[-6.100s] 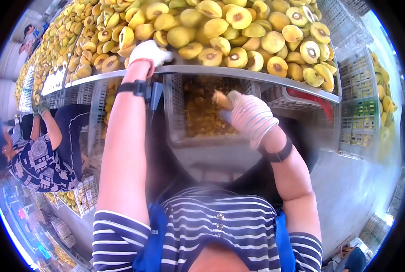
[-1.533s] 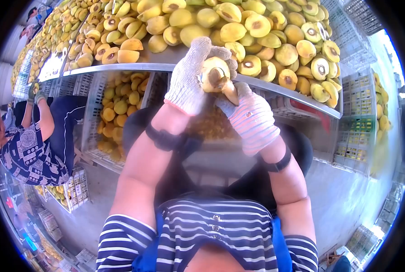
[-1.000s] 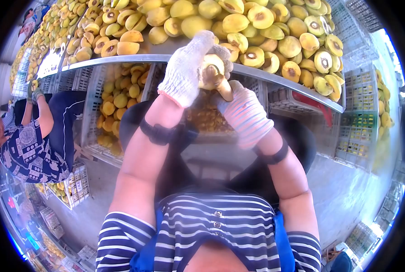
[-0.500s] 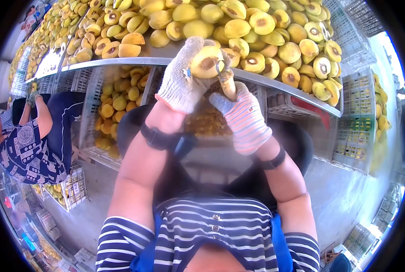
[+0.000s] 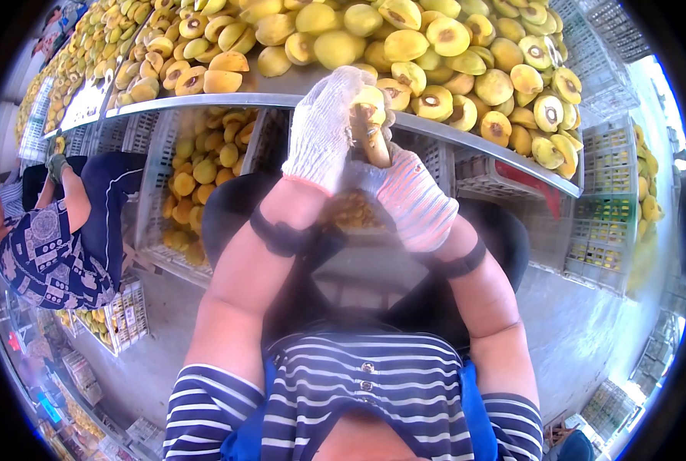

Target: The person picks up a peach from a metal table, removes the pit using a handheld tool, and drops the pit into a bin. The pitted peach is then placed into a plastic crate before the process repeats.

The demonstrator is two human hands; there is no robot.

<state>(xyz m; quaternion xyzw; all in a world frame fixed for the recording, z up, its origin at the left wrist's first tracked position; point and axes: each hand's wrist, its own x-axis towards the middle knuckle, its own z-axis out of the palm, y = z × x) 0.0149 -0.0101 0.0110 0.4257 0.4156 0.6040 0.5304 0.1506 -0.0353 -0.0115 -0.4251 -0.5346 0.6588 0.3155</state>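
A halved yellow peach (image 5: 368,97) is wrapped in the fingers of my left hand (image 5: 320,131), which wears a white knit glove. Most of the fruit is hidden by that hand. My right hand (image 5: 414,201), in a striped glove, is closed round the light wooden handle (image 5: 375,147) of a pitting knife. The knife's upper end meets the peach, and its metal blade is out of sight there. Both hands are close together, just in front of the metal edge of the table (image 5: 274,99).
Many peach halves (image 5: 404,46) are heaped on the table. Below it stand a crate of peaches (image 5: 205,177) and a pale crate (image 5: 493,184). More crates (image 5: 600,223) are stacked at right. Another person (image 5: 59,238) sits at left beside a crate (image 5: 128,316).
My left hand has turned over the peach, so its cut face no longer shows. Both hands have drawn closer together, and the knife's curved metal tip has become hidden.
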